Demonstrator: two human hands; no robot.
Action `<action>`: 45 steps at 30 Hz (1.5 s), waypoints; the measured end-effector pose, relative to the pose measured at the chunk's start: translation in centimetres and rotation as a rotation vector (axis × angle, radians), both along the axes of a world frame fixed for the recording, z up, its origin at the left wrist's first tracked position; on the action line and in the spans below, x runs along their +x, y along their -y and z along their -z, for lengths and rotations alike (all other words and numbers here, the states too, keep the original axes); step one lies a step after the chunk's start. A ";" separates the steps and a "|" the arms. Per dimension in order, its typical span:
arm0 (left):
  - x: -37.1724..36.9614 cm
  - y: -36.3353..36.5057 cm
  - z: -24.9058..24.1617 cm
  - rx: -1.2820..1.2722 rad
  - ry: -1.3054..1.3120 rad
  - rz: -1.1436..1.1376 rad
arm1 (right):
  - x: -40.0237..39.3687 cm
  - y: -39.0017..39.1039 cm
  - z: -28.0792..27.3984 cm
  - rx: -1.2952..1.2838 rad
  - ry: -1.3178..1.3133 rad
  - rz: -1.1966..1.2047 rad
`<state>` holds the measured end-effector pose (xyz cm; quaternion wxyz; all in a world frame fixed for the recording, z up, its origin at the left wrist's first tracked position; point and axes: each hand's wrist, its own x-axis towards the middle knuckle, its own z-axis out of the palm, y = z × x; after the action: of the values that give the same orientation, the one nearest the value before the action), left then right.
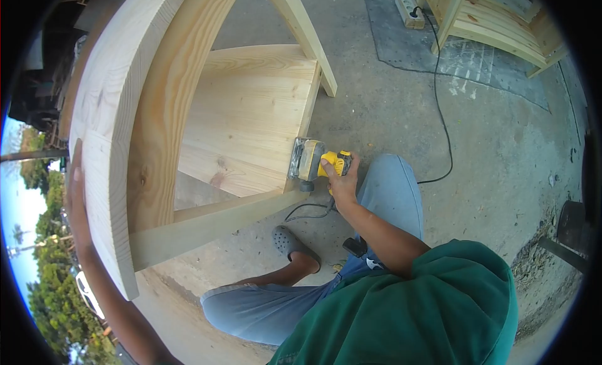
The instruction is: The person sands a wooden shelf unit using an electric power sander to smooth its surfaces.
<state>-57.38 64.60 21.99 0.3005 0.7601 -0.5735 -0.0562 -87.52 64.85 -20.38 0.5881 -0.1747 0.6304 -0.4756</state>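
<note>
My right hand [345,182] is wrapped around a yellow-and-black electric palm sander [318,161]. The sander's pad is turned on its side against the edge of the lower wooden panel [251,114] of a pale pine table [169,114]. A black cord runs down from the tool. At the far left, my left hand [76,180] lies against the outer face of the thick tabletop [103,108], its fingers stretched along the wood. The table appears tipped, with its legs pointing away from the top.
A second pine piece [495,29] stands at the upper right on a grey mat [401,42]. Near it, a power strip [411,14] feeds a black cable [444,123] across the concrete floor [401,101]. My knees and clog [291,244] are close to the table.
</note>
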 end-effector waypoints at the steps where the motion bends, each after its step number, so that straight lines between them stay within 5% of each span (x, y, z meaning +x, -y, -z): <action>1: -0.1 0.2 0.0 0.005 0.015 -0.006 | -0.1 1.4 0.7 -0.031 -0.041 0.020; 8: 0.0 0.2 0.3 -0.008 0.084 -0.056 | -5.0 15.1 -2.7 -0.169 -0.135 0.008; 12: 0.6 0.2 0.3 0.010 0.146 -0.097 | -4.2 12.2 -3.1 -0.283 -0.223 -0.015; 19: -0.7 -0.1 1.0 -0.030 0.075 -0.143 | 0.4 -3.9 -1.3 -0.328 -0.158 -0.149; 25: 1.8 0.1 0.5 -0.029 0.034 0.044 | 0.3 -5.1 1.2 -0.422 -0.325 -0.257; 28: 3.1 0.0 0.8 -0.070 0.026 0.048 | 0.8 -6.4 1.5 -0.443 -0.230 -0.236; 45: 2.6 0.1 1.0 -0.100 -0.006 0.026 | -1.4 -4.0 -2.4 -0.956 -0.757 -0.408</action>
<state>-54.76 64.49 20.96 0.3392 0.7363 -0.5845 -0.0338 -88.97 68.87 -17.95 0.2607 -0.6897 0.4671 -0.4880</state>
